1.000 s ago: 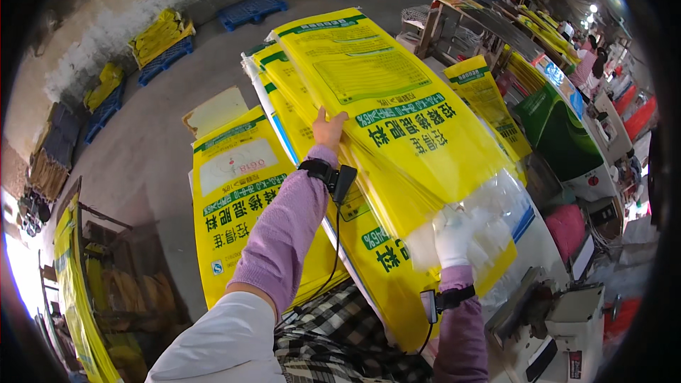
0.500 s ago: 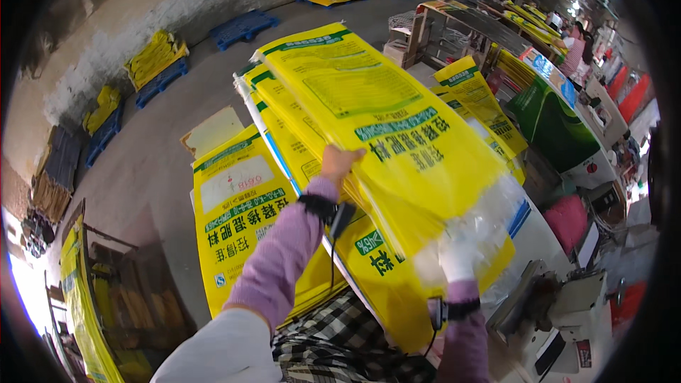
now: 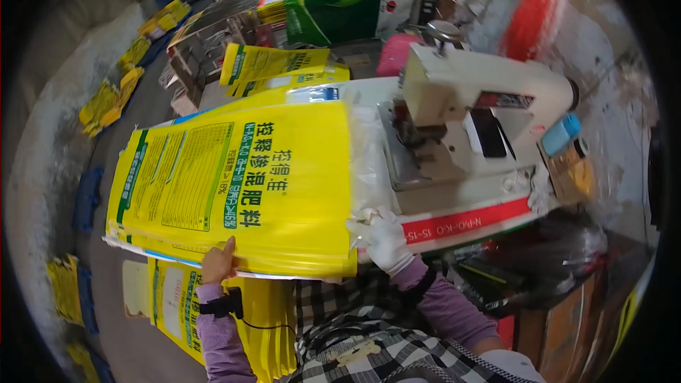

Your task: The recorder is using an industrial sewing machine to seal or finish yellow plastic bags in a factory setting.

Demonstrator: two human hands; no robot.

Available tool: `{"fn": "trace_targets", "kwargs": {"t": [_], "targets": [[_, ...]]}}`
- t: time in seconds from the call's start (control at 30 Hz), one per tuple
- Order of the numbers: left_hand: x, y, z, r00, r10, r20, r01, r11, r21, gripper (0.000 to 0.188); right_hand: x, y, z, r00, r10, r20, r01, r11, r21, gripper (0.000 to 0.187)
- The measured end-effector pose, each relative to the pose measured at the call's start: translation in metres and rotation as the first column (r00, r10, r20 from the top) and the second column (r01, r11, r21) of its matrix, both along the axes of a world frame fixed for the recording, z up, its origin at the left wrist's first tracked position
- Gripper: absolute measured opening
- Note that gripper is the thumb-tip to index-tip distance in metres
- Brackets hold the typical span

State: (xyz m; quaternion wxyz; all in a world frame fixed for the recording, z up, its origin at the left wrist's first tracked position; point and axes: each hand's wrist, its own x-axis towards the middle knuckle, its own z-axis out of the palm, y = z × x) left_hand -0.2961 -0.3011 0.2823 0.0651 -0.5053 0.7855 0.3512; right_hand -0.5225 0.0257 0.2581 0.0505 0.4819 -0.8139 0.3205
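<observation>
A flat yellow woven sack (image 3: 191, 163) with green print lies across the work table in front of me, on top of other yellow sacks. Its clear plastic liner (image 3: 369, 163) sticks out at the right end. My bare left hand (image 3: 218, 262) pinches the sack's near edge, with a finger lying on top and the rest hidden below. At the near right corner my right hand (image 3: 383, 242), in a white glove, is closed on the liner's edge. Just beyond that end stands a cream sewing machine (image 3: 489, 92), its needle area close to the liner.
Below the table edge at left is a stack of yellow sacks (image 3: 262, 326). More sacks (image 3: 277, 64) lie beyond the table's far side. A blue thread spool (image 3: 560, 135) and a bulky dark plastic bag (image 3: 532, 262) are at right. Blue pallets (image 3: 89, 198) line the left wall.
My view has swung right toward the sewing machine. The sack has turned and now lies flatter, its liner end toward the machine. Both hands have shifted to its near edge.
</observation>
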Motion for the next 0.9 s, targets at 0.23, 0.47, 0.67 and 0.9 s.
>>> {"fn": "trace_targets", "kwargs": {"t": [0.23,0.47,0.67,0.9], "targets": [[-0.126,0.147,0.033,0.479,-0.656,-0.583,0.423,0.755,-0.502,0.031,0.023,0.049,0.002,0.966,-0.257,0.008,0.257,0.966,0.029,0.006],[-0.169,0.172,-0.006,0.418,-0.639,-0.645,0.487,0.757,-0.435,0.011,0.001,0.08,0.044,0.883,-0.263,0.39,0.38,0.887,-0.262,0.025],[-0.154,0.188,0.025,0.241,-0.899,-0.365,0.444,0.436,-0.783,0.031,-0.035,0.05,0.028,0.957,0.083,0.277,-0.041,0.987,-0.154,0.027],[-0.112,0.185,0.009,0.251,-0.803,-0.54,0.802,0.485,-0.348,0.015,-0.005,0.026,-0.006,0.31,0.235,0.921,0.197,0.932,-0.304,0.028]]}}
